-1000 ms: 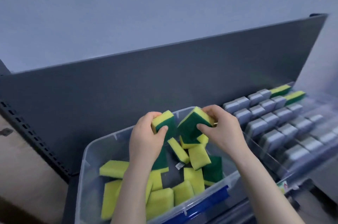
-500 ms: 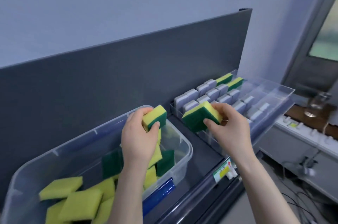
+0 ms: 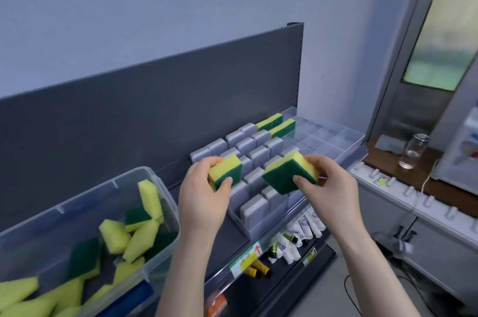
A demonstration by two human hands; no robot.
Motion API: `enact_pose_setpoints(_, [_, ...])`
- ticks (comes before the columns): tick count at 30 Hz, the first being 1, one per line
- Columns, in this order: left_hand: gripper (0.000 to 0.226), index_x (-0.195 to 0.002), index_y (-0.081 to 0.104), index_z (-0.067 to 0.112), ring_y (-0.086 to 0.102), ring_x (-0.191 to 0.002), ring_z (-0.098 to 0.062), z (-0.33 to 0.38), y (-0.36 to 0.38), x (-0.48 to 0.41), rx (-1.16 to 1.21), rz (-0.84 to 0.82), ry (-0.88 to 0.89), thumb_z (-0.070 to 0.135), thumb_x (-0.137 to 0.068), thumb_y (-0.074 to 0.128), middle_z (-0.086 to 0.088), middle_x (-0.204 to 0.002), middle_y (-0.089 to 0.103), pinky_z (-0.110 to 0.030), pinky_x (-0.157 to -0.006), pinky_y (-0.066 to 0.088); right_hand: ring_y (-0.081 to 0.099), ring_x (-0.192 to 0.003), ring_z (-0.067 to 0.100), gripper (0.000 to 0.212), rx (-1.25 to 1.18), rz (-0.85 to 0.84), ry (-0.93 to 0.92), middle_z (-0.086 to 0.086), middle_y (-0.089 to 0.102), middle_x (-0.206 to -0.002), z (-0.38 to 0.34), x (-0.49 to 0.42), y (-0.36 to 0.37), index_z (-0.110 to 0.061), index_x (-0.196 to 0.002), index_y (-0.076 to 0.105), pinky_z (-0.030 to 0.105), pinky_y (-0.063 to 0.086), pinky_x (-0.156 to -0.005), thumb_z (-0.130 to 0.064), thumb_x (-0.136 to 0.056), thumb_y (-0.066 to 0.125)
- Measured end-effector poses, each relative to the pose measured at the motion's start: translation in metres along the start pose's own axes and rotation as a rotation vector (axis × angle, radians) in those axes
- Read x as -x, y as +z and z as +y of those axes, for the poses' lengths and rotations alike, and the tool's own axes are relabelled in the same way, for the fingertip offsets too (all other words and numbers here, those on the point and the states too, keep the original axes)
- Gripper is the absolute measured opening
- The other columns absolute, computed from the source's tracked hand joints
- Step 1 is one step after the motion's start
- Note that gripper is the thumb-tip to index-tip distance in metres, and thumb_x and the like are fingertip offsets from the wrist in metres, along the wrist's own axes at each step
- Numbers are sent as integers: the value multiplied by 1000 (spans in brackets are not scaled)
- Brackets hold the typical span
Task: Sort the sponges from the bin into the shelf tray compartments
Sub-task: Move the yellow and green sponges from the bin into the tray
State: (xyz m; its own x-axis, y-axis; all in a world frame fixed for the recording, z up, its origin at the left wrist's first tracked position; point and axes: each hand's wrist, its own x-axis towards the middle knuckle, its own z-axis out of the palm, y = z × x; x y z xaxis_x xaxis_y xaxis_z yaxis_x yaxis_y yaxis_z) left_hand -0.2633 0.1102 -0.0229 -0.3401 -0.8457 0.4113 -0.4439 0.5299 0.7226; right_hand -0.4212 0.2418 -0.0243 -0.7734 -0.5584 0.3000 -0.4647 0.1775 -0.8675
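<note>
1. While both hands hover over the shelf tray (image 3: pixel 338 139), the left hand (image 3: pixel 204 200) pinches 1 sponge (image 3: pixel 224 171) by its edges, yellow face up.
2. The right hand (image 3: pixel 333 191) pinches a 2nd sponge (image 3: pixel 287 177), tilted green-side forward, probably to slot it in on edge.
3. 2 placed sponges (image 3: pixel 275 123) stand in the far row beside grey blocks (image 3: pixel 254 154).
4. Loose sponges (image 3: pixel 141 239) remain in the bin (image 3: pixel 77 204).

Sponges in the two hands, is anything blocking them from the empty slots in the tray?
Nothing visible blocks them. The left hand holds a sponge and the right hand holds another sponge, both above grey sponges filling the near slots. The empty slots lie farther right, open on top.
</note>
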Motion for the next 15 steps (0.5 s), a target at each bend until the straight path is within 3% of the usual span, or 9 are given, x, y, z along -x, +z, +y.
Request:
enact_pose_setpoints(4, [31, -108, 59, 32, 56, -90, -8, 29, 33, 9, 9, -17, 17, 16, -84, 71, 16, -104, 56, -23, -73, 46, 55, -84, -4, 35, 3, 5, -13, -20, 61, -90, 22, -14, -34, -36, -100, 59, 11, 39, -66, -12, -78, 72])
enact_pose_setpoints(8, [31, -109, 60, 32, 57, -95, -10, 49, 65, 19, 50, -23, 9, 17, -84, 70, 16, -107, 59, -31, -79, 53, 56, -83, -1, 33, 32, 19, -10, -16, 63, -91, 45, -27, -63, -32, -102, 61, 14, 41, -66, -14, -77, 72])
enact_pose_setpoints(15, [32, -111, 59, 31, 54, -95, -8, 78, 100, 21, 8, -52, 38, 18, -84, 70, 18, -102, 56, -26, -75, 49, 55, -83, 0, 35, 48, 57, -14, -17, 61, -90, 74, -47, -91, -29, -105, 63, 9, 38, -68, -14, -76, 73])
